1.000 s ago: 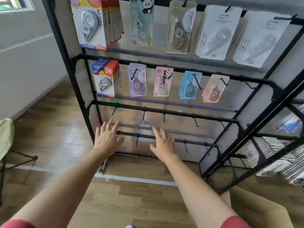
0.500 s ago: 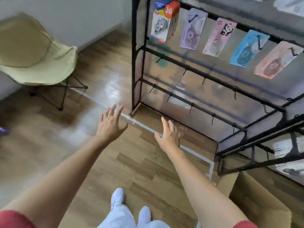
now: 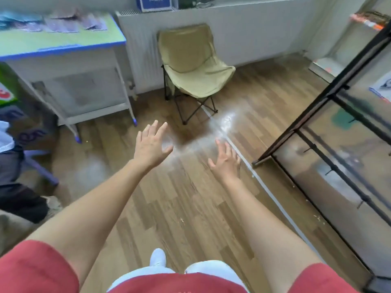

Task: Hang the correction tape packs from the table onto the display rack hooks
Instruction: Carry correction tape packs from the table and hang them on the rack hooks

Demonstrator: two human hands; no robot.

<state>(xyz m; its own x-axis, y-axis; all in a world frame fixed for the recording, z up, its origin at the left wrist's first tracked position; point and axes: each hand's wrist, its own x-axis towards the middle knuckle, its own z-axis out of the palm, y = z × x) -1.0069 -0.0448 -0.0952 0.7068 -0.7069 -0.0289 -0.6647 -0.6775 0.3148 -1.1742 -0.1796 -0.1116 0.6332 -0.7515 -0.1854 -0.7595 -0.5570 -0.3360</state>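
My left hand [image 3: 151, 145] and my right hand [image 3: 225, 160] are stretched out in front of me over the wooden floor, fingers spread, holding nothing. Several correction tape packs [image 3: 69, 23] lie blurred on the green table [image 3: 63, 44] with a blue edge at the upper left, well away from both hands. The black display rack [image 3: 330, 132] stands at the right, with bare hooks [image 3: 311, 148] on its lower bars; its hung packs are out of frame.
A beige folding chair [image 3: 194, 70] stands against the white wall between table and rack. A white tape line [image 3: 264, 187] runs across the floor. Another person's dark trousers [image 3: 14, 187] and a box [image 3: 23, 127] are at the left edge.
The view has swung left from the rack to the table and chair. Both hands stay empty and spread, now over the floor instead of in front of the rack.
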